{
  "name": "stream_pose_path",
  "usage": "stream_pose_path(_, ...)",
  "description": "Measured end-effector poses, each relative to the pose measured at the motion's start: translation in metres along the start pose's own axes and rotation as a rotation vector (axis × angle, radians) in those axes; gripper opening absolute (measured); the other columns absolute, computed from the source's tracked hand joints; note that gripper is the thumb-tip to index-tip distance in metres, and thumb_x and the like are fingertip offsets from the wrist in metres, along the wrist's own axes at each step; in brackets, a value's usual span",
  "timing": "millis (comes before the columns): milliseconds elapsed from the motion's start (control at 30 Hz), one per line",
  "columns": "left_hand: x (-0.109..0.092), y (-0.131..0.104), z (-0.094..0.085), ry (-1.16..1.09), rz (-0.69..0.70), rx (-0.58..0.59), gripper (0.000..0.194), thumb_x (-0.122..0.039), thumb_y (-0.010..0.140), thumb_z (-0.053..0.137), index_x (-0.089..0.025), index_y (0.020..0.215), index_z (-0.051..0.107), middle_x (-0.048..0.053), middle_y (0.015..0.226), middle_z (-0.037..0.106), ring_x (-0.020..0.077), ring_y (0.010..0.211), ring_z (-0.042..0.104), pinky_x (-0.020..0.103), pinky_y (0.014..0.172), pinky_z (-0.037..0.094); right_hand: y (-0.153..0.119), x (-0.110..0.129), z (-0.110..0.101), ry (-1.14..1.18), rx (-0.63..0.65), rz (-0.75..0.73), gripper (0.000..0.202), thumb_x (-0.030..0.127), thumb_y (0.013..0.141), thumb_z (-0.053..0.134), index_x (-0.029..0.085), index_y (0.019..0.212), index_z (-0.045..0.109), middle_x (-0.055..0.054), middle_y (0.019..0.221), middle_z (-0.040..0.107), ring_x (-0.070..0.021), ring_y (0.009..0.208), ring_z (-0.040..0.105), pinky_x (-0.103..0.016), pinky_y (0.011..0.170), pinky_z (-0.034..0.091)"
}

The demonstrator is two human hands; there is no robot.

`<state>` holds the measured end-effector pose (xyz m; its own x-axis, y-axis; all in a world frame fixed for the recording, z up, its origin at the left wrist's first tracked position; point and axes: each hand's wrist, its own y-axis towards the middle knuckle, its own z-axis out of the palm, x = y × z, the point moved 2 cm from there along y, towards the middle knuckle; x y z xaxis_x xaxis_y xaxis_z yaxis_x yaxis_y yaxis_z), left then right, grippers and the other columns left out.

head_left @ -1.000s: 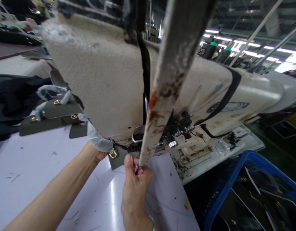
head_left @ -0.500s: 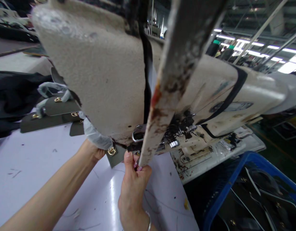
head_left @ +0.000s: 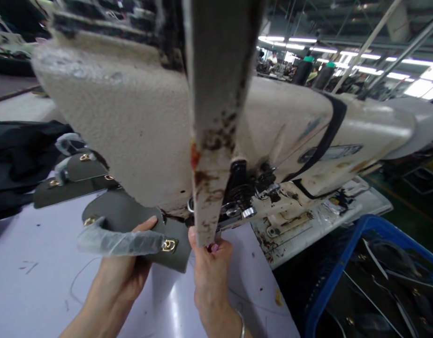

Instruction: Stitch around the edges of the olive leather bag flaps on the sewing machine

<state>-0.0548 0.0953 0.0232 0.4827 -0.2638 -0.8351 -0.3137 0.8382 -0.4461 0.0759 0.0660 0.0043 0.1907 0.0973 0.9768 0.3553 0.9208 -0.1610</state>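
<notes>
My left hand [head_left: 123,277] grips a dark olive bag panel [head_left: 114,209] from below, its thumb lying on top. A handle wrapped in clear plastic [head_left: 125,241] runs across this panel, ending in a gold fitting [head_left: 169,245]. The panel's right end reaches under the head of a cream sewing machine [head_left: 132,131]. My right hand [head_left: 213,277] is closed beside the panel's right corner, behind the foot of a stained upright bar [head_left: 212,188]. That bar hides its fingertips and whatever they hold, as well as the needle area.
Several similar panels with wrapped handles [head_left: 72,185] lie at the left, near black cloth [head_left: 22,155]. A blue basket [head_left: 318,291] of more dark pieces stands at the lower right. A pale sheet [head_left: 36,281] with loose threads covers the worktop.
The panel has turned and come into fuller view, its handle now facing me. My left hand has shifted lower, its thumb now on the panel. My right hand stays near the bar's foot.
</notes>
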Motion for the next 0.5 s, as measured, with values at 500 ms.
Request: stream_pose_path(500,0.059,-0.065,-0.044,0.184,-0.296,0.127,0.021,-0.041,0.083,0.069,-0.022,0.077,0.075,0.006,0.078,0.074,0.0246,0.074,0.071,0.033,0.063,0.064,0.009,0.02,-0.04,-0.154,0.317,-0.076,0.041,0.039,0.087,0.057,0.019,0.054,0.044,0.005,0.057,0.027,-0.0101,0.056,0.024,-0.024,0.053,0.021)
